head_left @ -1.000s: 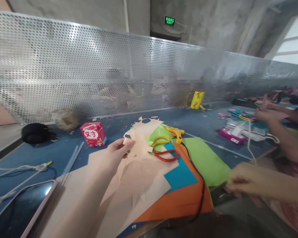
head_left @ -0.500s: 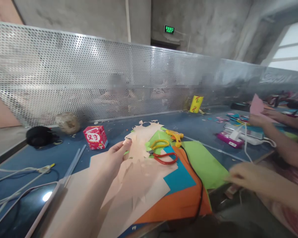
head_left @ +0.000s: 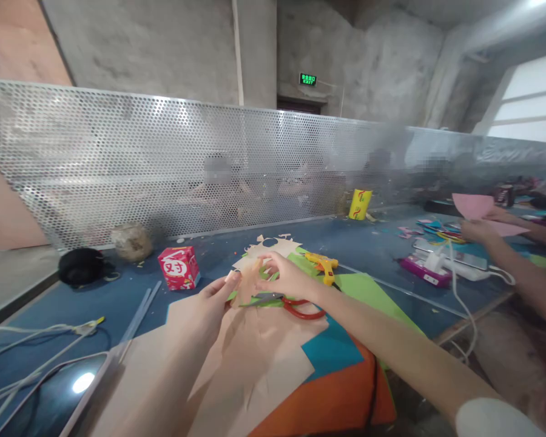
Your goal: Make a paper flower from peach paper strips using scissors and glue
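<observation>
My left hand [head_left: 213,298] pinches the left edge of a small peach paper piece [head_left: 246,286] above the sheets. On its other side, the fingers of my right hand [head_left: 286,277] are closed on the same piece. Just below my right hand lies a pair of scissors [head_left: 304,310] with red handle and grey blades. A yellow glue gun [head_left: 323,264] rests beyond my right wrist. Beneath both hands are peach paper sheets [head_left: 236,370], with blue paper [head_left: 332,352], orange paper [head_left: 318,406] and green paper [head_left: 373,297] at the right.
A red box [head_left: 179,268], a black round object [head_left: 79,267], cables [head_left: 36,334] and a tablet-like device [head_left: 45,394] lie leftward. A purple-and-white power strip [head_left: 425,271] sits right. Another person's hands hold pink paper [head_left: 473,206]. A perforated metal screen [head_left: 164,158] stands behind.
My right hand has come in from the right and taken hold of the peach paper piece. My left hand keeps its pinch. The view has tilted up slightly.
</observation>
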{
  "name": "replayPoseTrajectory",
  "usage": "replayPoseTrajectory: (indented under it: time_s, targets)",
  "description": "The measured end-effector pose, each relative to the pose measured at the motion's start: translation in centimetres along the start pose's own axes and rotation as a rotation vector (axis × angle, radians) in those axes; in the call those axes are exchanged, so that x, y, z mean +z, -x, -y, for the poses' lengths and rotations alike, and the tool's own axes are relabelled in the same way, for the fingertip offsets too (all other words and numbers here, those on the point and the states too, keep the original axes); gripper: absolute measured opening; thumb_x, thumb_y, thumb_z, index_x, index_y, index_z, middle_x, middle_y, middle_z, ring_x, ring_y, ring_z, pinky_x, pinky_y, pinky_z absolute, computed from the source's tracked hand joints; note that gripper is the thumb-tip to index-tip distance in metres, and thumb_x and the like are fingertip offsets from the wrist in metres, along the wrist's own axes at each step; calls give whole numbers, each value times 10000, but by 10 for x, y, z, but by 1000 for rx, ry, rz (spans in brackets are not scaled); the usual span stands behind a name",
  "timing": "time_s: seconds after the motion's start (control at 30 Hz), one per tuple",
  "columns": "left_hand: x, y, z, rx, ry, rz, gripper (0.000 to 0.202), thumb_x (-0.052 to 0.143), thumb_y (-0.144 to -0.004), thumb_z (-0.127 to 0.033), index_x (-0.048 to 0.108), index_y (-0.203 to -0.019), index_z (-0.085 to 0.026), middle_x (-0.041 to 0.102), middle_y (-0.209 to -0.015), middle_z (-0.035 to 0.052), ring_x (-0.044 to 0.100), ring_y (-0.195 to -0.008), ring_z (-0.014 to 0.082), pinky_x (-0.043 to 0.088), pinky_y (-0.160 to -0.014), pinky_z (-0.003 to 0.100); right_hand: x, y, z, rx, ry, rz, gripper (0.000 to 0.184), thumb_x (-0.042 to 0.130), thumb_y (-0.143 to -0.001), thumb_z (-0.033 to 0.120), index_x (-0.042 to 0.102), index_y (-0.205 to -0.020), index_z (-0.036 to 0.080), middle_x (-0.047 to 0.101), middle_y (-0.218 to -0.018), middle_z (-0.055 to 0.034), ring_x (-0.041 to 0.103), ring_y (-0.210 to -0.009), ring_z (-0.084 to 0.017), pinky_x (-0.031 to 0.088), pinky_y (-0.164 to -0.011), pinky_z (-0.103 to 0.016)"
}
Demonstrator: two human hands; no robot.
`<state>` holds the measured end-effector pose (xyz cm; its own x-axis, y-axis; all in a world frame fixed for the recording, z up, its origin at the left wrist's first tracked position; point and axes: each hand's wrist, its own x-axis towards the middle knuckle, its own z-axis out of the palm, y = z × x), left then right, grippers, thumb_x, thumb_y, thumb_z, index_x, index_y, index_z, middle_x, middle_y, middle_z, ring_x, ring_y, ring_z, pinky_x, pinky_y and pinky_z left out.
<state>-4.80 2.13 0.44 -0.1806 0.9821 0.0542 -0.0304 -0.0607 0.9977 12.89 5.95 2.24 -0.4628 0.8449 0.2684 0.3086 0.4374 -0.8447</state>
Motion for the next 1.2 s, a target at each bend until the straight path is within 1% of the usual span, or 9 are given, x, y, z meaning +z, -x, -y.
replayPoseTrajectory:
  time_s: [0.07,0.17,0.23,0.4,0.53,0.73,1.0,1.1,1.2]
  targets:
    - [0,0,-2,-4,29,11,399,679,-550,-515,684,-770,-183,646,-593,41,620,-620,211,469,-541,296,4,-10,-3,-4,-121,17,472,685,-645,254,472,-1062,202,616,-914,-48,592,-814,-164,488,-674,-286]
    - [1,-1,-3,-4,30,1,394,687,-563,-491,687,-811,-185,675,-692,55,625,-686,215,477,-566,291,6,-14,-11,-18,-201,64,187,664,-652,239,525,-763,182,596,-718,4,582,-672,-131,466,-587,-242]
    - [2,-3,-2,-6,19,-16,421,705,-559,-459,676,-885,-193,685,-760,46,623,-716,194,481,-593,275,5,-12,-16,9,-243,76,184,669,-639,249,502,-662,176,568,-652,19,557,-602,-112,443,-538,-222]
    - [4,-9,6,7,44,77,475,727,-560,-397,639,-974,-183,682,-829,45,615,-745,163,485,-652,264,-6,-5,-22,88,-315,52,213,693,-606,256,520,-688,162,540,-610,33,514,-515,-82,408,-470,-198]
    - [-2,-16,12,23,70,-103,405,707,-581,-413,655,-924,-202,666,-824,27,594,-754,134,464,-623,222,-14,-4,-24,134,-347,31,201,681,-620,252,540,-726,154,576,-647,11,546,-535,-91,439,-486,-206]
    - [-12,-18,-3,97,244,-293,330,780,-485,-236,680,-783,-139,635,-644,-7,551,-616,81,419,-540,173,-18,-5,-28,185,-357,-41,185,679,-631,247,553,-730,154,579,-631,6,540,-518,-85,438,-467,-197]
    - [-39,-26,-30,381,432,-680,67,629,-631,-89,620,-690,-119,575,-517,-38,516,-501,54,423,-513,186,-17,-6,-29,194,-397,-66,158,689,-617,208,564,-700,158,562,-596,17,509,-484,-67,423,-451,-183]
    - [-50,-28,-37,430,483,-742,112,528,-696,-25,584,-681,-121,530,-447,-43,491,-452,67,411,-472,198,-16,-7,-33,183,-386,-73,162,691,-610,208,562,-695,160,569,-608,11,519,-500,-76,426,-456,-189]
    - [-52,-28,-39,372,444,-733,138,490,-725,-25,560,-682,-135,496,-408,-52,467,-422,73,419,-470,213,-16,-9,-37,170,-385,-85,168,691,-608,216,552,-683,160,566,-604,13,518,-498,-76,424,-456,-190]
